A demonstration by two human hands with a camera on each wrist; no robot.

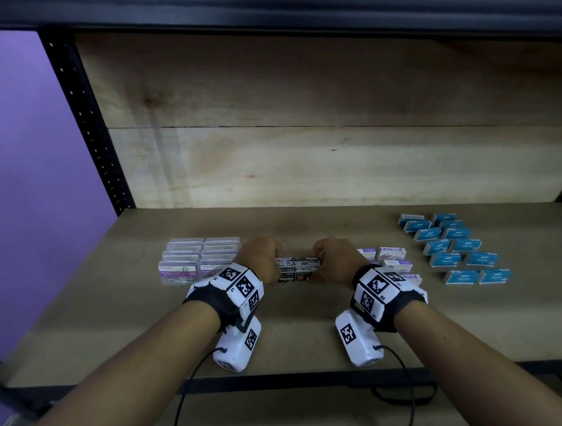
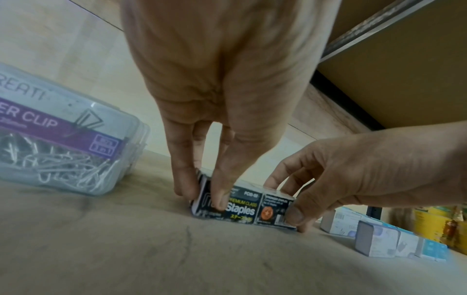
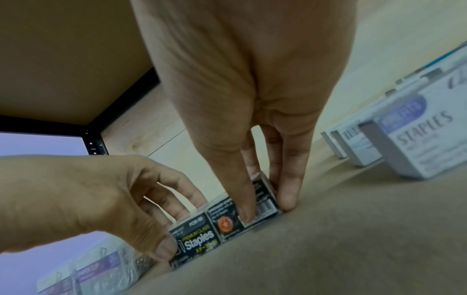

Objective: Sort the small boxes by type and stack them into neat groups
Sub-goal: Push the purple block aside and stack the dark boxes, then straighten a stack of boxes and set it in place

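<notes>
Left hand (image 1: 259, 257) pinches the left end of the black staple boxes (image 1: 297, 268), right hand (image 1: 333, 257) the right end; opposed pressure probably squares the group, which sits mid-shelf (image 1: 313, 336); clear paper-clip boxes (image 1: 197, 260) lie just left, white staple boxes (image 1: 391, 258) just right, blue boxes (image 1: 456, 248) beyond, each type kept apart

The hands hide most of the black staple boxes (image 1: 297, 268); their count cannot be told.
</notes>
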